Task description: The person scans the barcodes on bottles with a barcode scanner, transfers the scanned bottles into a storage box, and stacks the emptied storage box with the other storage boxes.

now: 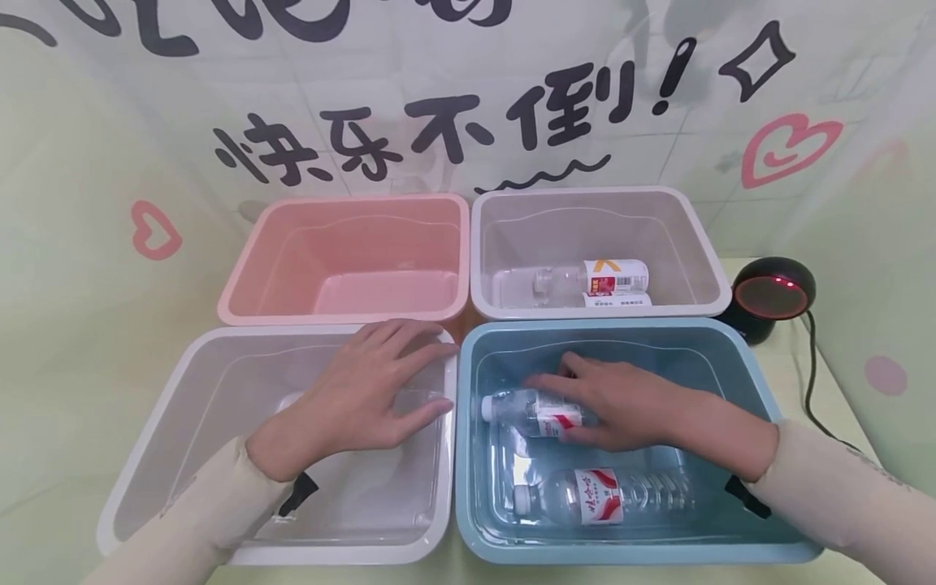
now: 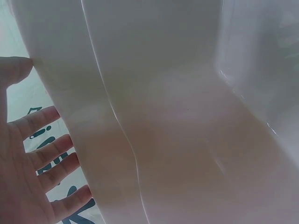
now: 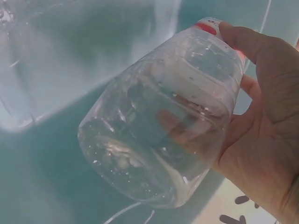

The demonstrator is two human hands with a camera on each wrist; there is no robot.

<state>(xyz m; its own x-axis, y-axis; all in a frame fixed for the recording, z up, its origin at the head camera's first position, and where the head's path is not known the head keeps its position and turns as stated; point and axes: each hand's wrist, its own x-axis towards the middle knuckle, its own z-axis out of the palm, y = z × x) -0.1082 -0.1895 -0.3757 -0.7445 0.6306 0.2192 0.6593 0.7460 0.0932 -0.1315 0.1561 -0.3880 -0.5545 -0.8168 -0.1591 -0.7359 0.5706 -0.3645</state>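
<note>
Inside the blue bin, my right hand grips a clear plastic bottle with a white cap and a red-and-white label. Seen from the right wrist, the thumb lies by the label of that bottle and fingers show through its clear wall. A second clear bottle of the same kind lies on its side nearer the front of the bin. My left hand is over the right side of the light grey bin, fingers spread and holding nothing. In the left wrist view its fingertips are right at the bin's rim.
A pink bin stands at the back left. In the back right grey bin lie bottles with white labels. A black round device with red lights and a cable sits at the right. A printed sheet rises behind the bins.
</note>
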